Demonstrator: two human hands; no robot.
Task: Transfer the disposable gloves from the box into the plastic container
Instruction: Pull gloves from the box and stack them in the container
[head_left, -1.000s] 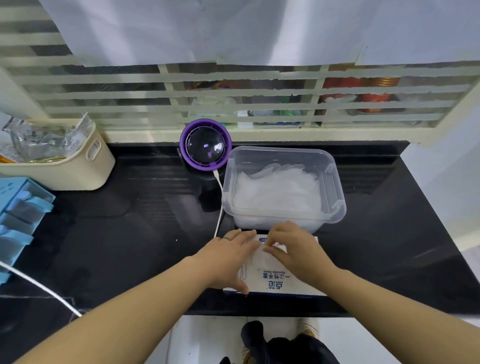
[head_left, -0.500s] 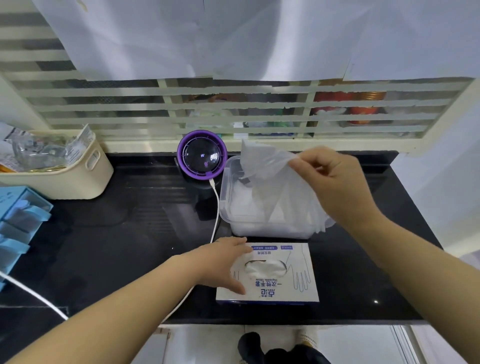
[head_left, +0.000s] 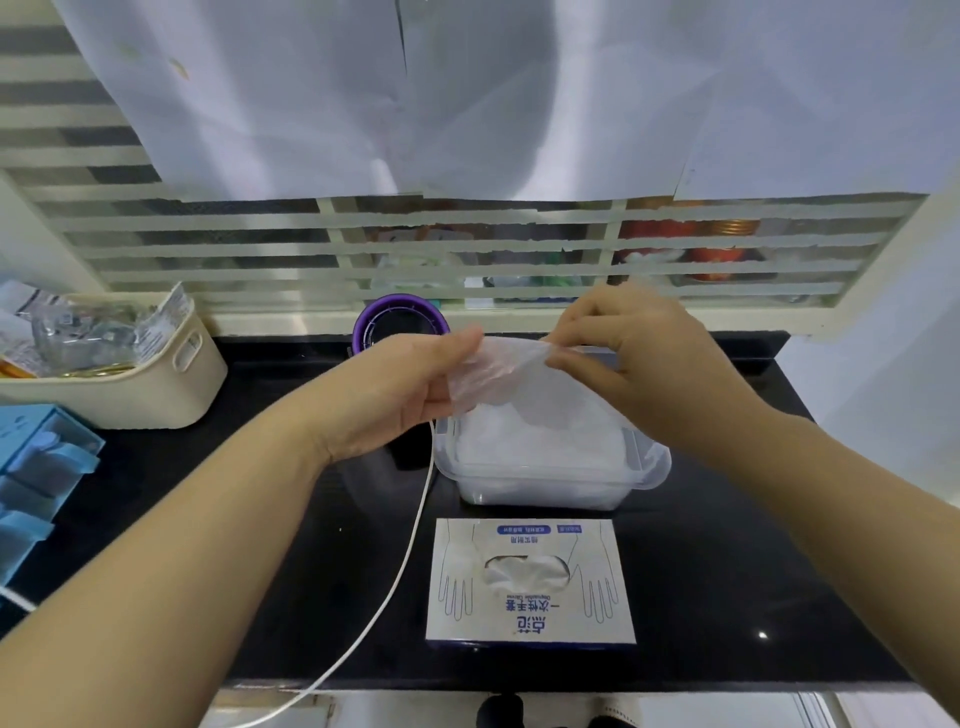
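Holding one disposable glove (head_left: 498, 379) above the plastic container (head_left: 649, 467) — left hand (head_left: 395, 395) pinching one edge, right hand (head_left: 639, 364) the other, each grip closed on the film stretched between them. Item: container, on the tabletop (head_left: 260, 519), carrying a white heap of gloves (head_left: 535, 447). Item: box (head_left: 530, 613), just in front of it, film showing in its oval opening — not empty, I judge. Progress: well under way; this glove not yet laid in, more to draw from the box.

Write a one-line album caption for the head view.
Left hand and right hand hold a clear glove above the plastic container; the glove box lies nearer on the black counter.
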